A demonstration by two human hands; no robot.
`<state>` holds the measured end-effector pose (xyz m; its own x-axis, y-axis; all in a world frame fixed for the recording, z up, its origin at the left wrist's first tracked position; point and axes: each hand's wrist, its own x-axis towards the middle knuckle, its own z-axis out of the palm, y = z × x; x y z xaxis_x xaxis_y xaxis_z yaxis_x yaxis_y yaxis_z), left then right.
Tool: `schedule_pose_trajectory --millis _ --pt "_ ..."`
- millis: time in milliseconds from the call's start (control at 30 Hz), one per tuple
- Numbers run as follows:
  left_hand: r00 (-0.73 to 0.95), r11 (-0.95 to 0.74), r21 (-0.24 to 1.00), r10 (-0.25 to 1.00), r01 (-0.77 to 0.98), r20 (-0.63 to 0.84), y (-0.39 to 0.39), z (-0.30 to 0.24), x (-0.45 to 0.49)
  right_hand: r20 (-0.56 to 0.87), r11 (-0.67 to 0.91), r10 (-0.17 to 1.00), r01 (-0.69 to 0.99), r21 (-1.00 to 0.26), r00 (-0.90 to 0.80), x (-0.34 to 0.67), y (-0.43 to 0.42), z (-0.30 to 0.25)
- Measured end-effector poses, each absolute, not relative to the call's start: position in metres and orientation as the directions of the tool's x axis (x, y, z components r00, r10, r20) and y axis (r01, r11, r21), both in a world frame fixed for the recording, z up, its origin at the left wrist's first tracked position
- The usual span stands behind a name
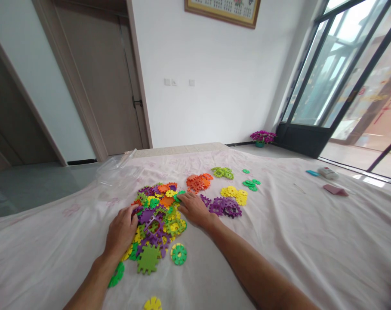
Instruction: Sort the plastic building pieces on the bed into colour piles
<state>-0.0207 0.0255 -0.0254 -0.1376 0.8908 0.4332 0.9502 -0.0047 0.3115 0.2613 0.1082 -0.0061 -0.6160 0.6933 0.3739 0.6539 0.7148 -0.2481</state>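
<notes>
A mixed pile of plastic interlocking pieces (155, 215), purple, green, yellow and orange, lies on the cloth between my hands. My left hand (121, 228) rests at the pile's left edge, its fingers curled together by a purple piece; what they hold, if anything, is hidden. At the upper right of the pile, my right hand (195, 209) has its fingers closed on a green notched disc (180, 196). Nearer me lie a square green piece (149, 259), a green disc over a yellow one (179, 254) and a yellow disc (153, 303).
Beyond my right hand are separate groups: orange pieces (199, 183), light green pieces (223, 172), yellow discs (234, 194), purple pieces (224, 207) and green discs (250, 185). A clear plastic container (116, 174) stands at the left. Farther right is a pink item (335, 190).
</notes>
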Motion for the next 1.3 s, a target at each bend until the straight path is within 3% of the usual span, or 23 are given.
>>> schedule_pose_trajectory --millis 167,367,667,867,1300 --pt "-0.141 -0.006 0.319 0.89 0.948 0.434 0.0249 -0.0229 -0.0186 0.373 0.655 0.745 0.713 -0.252 -0.553 0.2621 0.1103 -0.0047" --pt "-0.146 -0.003 0.325 0.889 0.946 0.433 0.025 -0.0222 -0.0183 0.356 0.476 0.859 0.833 -0.284 -0.369 0.2624 0.114 -0.0053" --pt "-0.134 -0.018 0.328 0.89 0.945 0.435 0.0262 -0.0258 -0.021 0.31 0.563 0.81 0.807 -0.175 -0.498 0.2565 0.1127 -0.001" --pt "-0.132 -0.025 0.328 0.885 0.944 0.446 0.0272 -0.0281 -0.0226 0.327 0.559 0.804 0.818 -0.134 -0.496 0.2594 0.1134 0.0017" --pt "-0.151 -0.005 0.349 0.896 0.937 0.418 0.0263 -0.0242 -0.0205 0.353 0.53 0.826 0.818 -0.224 -0.439 0.2597 0.118 -0.0048"
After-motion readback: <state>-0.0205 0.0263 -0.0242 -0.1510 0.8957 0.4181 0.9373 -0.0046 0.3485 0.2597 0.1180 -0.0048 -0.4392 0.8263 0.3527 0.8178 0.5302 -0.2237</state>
